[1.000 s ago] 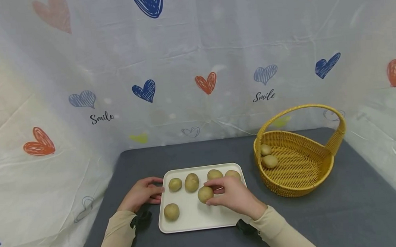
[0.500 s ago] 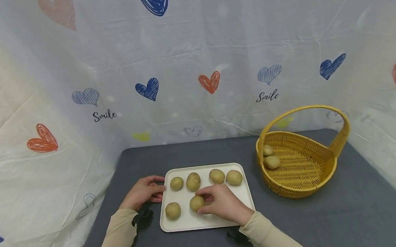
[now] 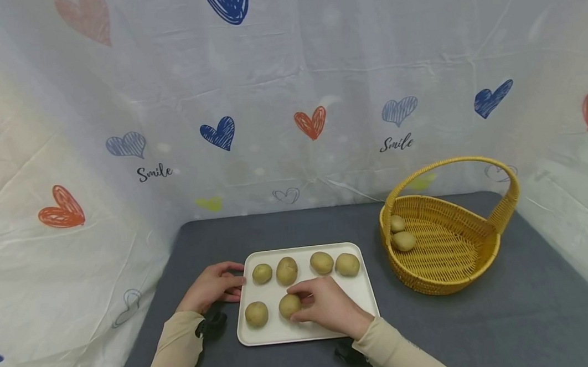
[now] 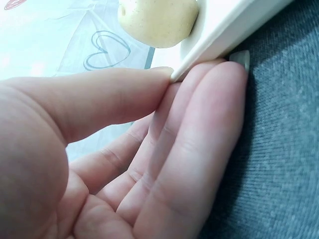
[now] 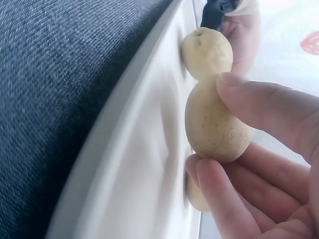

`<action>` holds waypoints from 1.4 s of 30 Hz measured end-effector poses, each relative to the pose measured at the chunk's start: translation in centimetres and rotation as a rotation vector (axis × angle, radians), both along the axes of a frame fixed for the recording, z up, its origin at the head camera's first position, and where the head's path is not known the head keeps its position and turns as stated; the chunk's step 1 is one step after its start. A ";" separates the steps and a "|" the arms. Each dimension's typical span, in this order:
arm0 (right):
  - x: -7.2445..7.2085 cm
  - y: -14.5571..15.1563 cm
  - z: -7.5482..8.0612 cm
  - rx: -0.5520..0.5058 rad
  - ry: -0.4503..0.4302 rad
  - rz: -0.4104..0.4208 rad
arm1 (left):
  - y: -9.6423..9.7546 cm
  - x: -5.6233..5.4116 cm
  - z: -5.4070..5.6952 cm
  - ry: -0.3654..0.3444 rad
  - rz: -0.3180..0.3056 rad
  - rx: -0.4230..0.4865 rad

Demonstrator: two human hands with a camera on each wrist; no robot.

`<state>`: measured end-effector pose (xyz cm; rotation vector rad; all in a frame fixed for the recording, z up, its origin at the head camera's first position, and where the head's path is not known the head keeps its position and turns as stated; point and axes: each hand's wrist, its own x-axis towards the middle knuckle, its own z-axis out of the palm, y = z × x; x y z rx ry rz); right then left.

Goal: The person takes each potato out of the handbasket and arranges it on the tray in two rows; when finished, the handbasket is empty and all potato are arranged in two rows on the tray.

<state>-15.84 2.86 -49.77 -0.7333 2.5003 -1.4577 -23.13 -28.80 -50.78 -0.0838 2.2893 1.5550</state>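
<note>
In the head view, my right hand (image 3: 330, 309) pinches a round, tan potato (image 3: 289, 305) between thumb and fingers, low over the front middle of a white rectangular tray (image 3: 267, 292). The right wrist view shows thumb and fingertips on opposite sides of this potato (image 5: 217, 124). Left of it lies another potato (image 3: 256, 314). Along the tray's back half sit several more, from a small potato (image 3: 262, 273) at left to one (image 3: 347, 264) at right. My left hand (image 3: 212, 288) grips the tray's left edge; in the left wrist view the thumb presses its rim (image 4: 199, 55), fingers curled beneath.
A yellow wicker basket (image 3: 441, 286) with a tall arched handle stands at the right, with two potatoes (image 3: 404, 241) against its left inner wall. A dark grey cloth (image 3: 461, 330) covers the table. Behind it hangs a white curtain (image 3: 259, 85) with printed hearts.
My right hand has carried the potato left and toward me across the tray, beside the front-left potato, slowing in the last half second. My left hand keeps its hold on the tray edge.
</note>
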 end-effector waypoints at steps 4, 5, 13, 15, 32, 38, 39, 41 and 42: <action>0.0 0.0 -0.2 -0.009 -0.013 -0.004 | 0.1 0.0 0.2 -0.001 -0.002 0.003; 0.0 0.0 -0.2 -0.009 -0.016 -0.004 | 0.1 0.0 0.2 -0.001 -0.003 0.004; 0.0 -0.2 -0.6 0.017 -0.019 -0.009 | 0.2 0.1 0.4 0.005 -0.008 0.000; 0.1 -0.3 -0.6 0.021 -0.016 -0.012 | 0.2 0.2 0.4 0.005 -0.009 0.000; 0.2 -0.3 -0.5 0.025 0.012 -0.013 | 0.3 0.1 0.4 0.012 -0.016 -0.002; 0.3 0.1 0.2 0.074 0.041 -0.017 | 0.1 0.0 0.3 0.015 -0.004 -0.010; 0.3 0.4 0.4 0.075 0.037 -0.021 | 0.1 0.0 0.2 0.016 -0.004 -0.009; 0.4 1.2 1.1 0.077 0.023 -0.037 | 0.1 0.0 0.1 0.017 -0.007 -0.008; 0.4 1.9 1.5 0.068 0.013 -0.042 | 0.0 0.1 0.0 0.017 -0.008 -0.007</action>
